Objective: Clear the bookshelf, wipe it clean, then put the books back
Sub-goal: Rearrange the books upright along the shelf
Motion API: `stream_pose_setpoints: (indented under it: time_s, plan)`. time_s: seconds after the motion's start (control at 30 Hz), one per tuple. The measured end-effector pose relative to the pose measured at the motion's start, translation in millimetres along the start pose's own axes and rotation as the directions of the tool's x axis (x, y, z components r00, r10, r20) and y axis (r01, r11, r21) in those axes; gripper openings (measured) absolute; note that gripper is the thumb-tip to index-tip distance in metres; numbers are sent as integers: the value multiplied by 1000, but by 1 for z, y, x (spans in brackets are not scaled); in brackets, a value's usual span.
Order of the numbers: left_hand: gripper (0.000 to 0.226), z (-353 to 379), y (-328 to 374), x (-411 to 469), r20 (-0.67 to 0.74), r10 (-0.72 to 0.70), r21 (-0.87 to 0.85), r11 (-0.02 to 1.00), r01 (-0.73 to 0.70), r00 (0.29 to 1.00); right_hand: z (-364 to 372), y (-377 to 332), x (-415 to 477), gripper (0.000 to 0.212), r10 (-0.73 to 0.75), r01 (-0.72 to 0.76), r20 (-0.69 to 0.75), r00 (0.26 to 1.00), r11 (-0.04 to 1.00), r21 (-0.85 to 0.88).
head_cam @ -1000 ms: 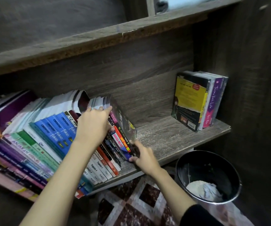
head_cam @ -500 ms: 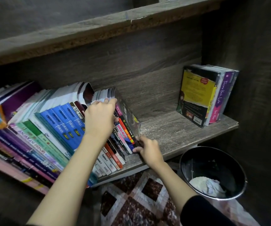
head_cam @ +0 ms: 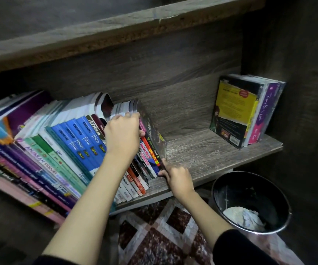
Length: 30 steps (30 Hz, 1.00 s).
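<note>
Head view: a leaning row of books [head_cam: 62, 150] fills the left part of the shelf [head_cam: 211, 155]. The left hand [head_cam: 122, 135] grasps the tops of the end books [head_cam: 152, 148]; the right hand [head_cam: 178, 178] pinches their lower corner. Three upright books [head_cam: 246, 111] stand at the shelf's right end, and a bin [head_cam: 250, 201] sits below it.

This looks like a room in a home. A wooden bookshelf [head_cam: 202, 155] holds many school books [head_cam: 74, 144] on the left and a few story books [head_cam: 236, 109] far right. Near it, a black bin [head_cam: 250, 192] with crumpled paper [head_cam: 240, 217] stands on a patterned floor [head_cam: 154, 236].
</note>
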<state>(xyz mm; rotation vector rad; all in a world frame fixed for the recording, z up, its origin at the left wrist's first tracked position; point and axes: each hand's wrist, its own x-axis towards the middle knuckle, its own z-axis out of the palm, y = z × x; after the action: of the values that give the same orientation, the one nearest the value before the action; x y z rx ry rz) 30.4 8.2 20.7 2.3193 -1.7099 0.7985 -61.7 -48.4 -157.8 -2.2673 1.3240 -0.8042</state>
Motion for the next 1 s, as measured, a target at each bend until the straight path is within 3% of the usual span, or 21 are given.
stream_pose_setpoints:
  time_s: [0.13,0.27,0.33,0.43,0.5,0.6,0.67,0.83,1.0]
  plan:
    - [56,11,-1,-2,-11,35,-8,999,-35,999,1,-4,-2,49,39,-38,19,999,999,-35]
    - [59,16,-2,-1,-5,65,5,998,-65,998,-21,-3,5,47,151,-184,141,978,948,260]
    - [60,13,2,0,1,44,-35,998,-44,999,-32,3,8,43,158,-202,158,975,929,311]
    - [61,6,18,1,-23,33,-114,993,-35,999,-48,16,5,37,222,-225,49,974,913,340]
    - [60,3,36,4,-33,61,-173,983,-66,998,-65,26,1,34,314,-251,-112,943,890,381]
    - [60,2,72,11,-28,117,-312,943,-120,993,-96,43,-6,33,409,-248,-379,830,879,407]
    - [61,-1,103,16,-20,163,-433,888,-156,986,-112,60,-12,35,461,-284,-458,760,870,404]
    - [73,1,168,29,38,288,-635,747,-199,957,-128,101,-11,47,595,-356,-518,614,795,492]
    - [83,9,222,57,42,376,-667,700,-254,926,-132,125,8,60,615,-319,-506,605,769,554]
